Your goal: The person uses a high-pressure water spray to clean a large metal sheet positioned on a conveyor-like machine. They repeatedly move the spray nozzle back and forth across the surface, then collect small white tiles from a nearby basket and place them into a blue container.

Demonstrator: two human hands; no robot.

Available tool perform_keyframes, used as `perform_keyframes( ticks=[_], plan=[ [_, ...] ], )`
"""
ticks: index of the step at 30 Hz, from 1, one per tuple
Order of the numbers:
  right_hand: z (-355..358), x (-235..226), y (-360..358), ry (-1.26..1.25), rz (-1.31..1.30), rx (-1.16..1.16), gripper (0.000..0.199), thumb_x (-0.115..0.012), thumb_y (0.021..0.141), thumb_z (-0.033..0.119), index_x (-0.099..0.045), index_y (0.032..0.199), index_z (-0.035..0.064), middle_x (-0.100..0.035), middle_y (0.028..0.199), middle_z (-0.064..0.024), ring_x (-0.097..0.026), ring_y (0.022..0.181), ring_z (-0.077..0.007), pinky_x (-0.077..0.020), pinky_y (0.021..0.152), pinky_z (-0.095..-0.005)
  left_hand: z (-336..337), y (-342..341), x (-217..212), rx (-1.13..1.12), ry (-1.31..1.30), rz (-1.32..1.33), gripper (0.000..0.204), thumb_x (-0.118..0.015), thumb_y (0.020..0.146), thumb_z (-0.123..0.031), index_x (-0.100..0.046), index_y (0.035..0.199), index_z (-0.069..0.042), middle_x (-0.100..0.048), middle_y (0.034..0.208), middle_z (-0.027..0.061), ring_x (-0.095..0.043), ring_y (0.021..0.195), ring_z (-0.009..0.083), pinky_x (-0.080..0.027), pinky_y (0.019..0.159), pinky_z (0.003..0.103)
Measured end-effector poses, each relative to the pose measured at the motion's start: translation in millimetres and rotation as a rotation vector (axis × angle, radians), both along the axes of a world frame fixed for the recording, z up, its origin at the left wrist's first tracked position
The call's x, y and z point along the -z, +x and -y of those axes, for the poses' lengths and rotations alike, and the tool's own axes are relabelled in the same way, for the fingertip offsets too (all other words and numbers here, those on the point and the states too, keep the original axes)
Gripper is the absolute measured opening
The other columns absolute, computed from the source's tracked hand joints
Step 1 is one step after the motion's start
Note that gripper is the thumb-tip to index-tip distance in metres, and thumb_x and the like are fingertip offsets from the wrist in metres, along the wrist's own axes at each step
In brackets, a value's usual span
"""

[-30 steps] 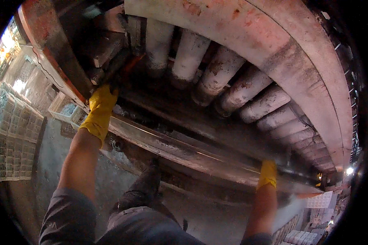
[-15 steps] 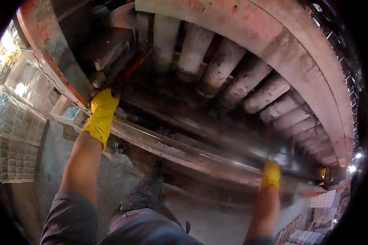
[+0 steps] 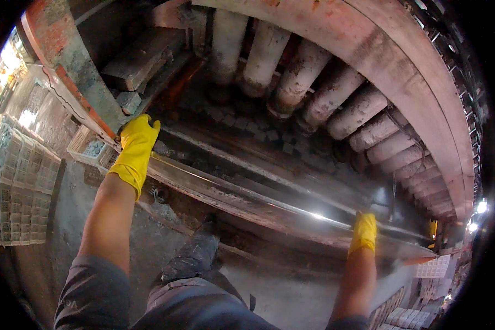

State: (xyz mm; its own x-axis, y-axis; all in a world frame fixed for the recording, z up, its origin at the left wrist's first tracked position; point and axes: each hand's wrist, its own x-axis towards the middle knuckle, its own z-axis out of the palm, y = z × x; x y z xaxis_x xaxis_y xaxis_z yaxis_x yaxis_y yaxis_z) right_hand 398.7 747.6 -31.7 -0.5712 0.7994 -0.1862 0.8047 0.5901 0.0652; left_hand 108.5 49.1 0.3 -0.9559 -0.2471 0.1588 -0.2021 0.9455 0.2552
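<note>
My left hand [image 3: 137, 144], in a yellow rubber glove, is at the left end of a long wet metal rail [image 3: 231, 191]. Its fingers are curled, and whatever lies inside them is hidden. Far to the right along the same rail sits my right hand [image 3: 364, 231], also gloved in yellow. It touches the rail, but the glove's back hides its fingers. Beyond the rail lies a dark trough with small square blocks [image 3: 253, 127] on its bed, under a row of thick, worn cylinders [image 3: 300, 74].
A curved pinkish beam [image 3: 368, 47] arches over the cylinders. On the left stand a rusty upright [image 3: 71, 66], a block [image 3: 128, 102] on a ledge, a white basket [image 3: 86, 147] and stacked crates [image 3: 25, 187]. More stacked pieces [image 3: 410, 318] lie at lower right.
Haze or spray over the trough has thinned, so the small blocks show more clearly. Both hands stay at nearly the same places on the rail.
</note>
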Motion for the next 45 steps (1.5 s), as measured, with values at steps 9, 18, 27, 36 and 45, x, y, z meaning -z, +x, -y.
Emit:
perform_keyframes(
  ticks=[9, 18, 27, 36, 45],
  plan=[
    [28, -13, 5, -0.073, -0.153, 0.177, 0.051, -0.056, 0.096, 0.049, -0.072, 0.112, 0.0036, -0.076, 0.104, -0.0202, -0.072, 0.106, -0.0384, -0.0523, 0.088, -0.0523, 6, 7, 5, 0.015, 0.004, -0.049, 0.045, -0.07, 0.088, -0.047, -0.073, 0.112, -0.009, -0.075, 0.112, 0.0165, -0.07, 0.106, 0.0386, -0.054, 0.091, 0.049],
    [50, -22, 15, -0.225, -0.303, 0.277, 0.048, -0.053, 0.097, 0.047, -0.068, 0.116, 0.0055, -0.078, 0.094, -0.0154, -0.076, 0.093, -0.0328, -0.0522, 0.085, -0.0482, 10, 13, 15, -0.002, -0.024, -0.043, 0.048, -0.072, 0.089, -0.047, -0.073, 0.119, -0.01, -0.076, 0.116, 0.012, -0.071, 0.109, 0.032, -0.054, 0.094, 0.042],
    [39, -19, 25, -0.114, -0.1, 0.26, 0.05, -0.051, 0.098, 0.048, -0.073, 0.114, 0.0058, -0.079, 0.092, -0.0147, -0.075, 0.097, -0.0338, -0.0487, 0.091, -0.0539, 6, 16, 17, 0.027, 0.018, -0.046, 0.051, -0.071, 0.087, -0.048, -0.073, 0.119, -0.008, -0.074, 0.114, 0.0191, -0.07, 0.108, 0.0371, -0.054, 0.093, 0.046],
    [40, -11, 32, -0.142, -0.149, 0.296, 0.051, -0.054, 0.097, 0.051, -0.073, 0.113, 0.0064, -0.079, 0.084, -0.0122, -0.076, 0.095, -0.0332, -0.0511, 0.088, -0.0516, 12, 19, 24, 0.039, 0.02, -0.059, 0.05, -0.072, 0.086, -0.048, -0.074, 0.116, -0.008, -0.075, 0.112, 0.0193, -0.07, 0.106, 0.037, -0.054, 0.092, 0.046],
    [37, 3, 44, -0.09, -0.117, 0.315, 0.051, -0.057, 0.096, 0.05, -0.072, 0.121, 0.008, -0.078, 0.104, -0.0167, -0.073, 0.107, -0.0381, -0.0511, 0.094, -0.0528, 13, 26, 29, 0.034, 0.0, -0.077, 0.049, -0.071, 0.086, -0.048, -0.074, 0.114, -0.008, -0.075, 0.109, 0.0198, -0.071, 0.104, 0.0385, -0.055, 0.089, 0.048]
  ],
)
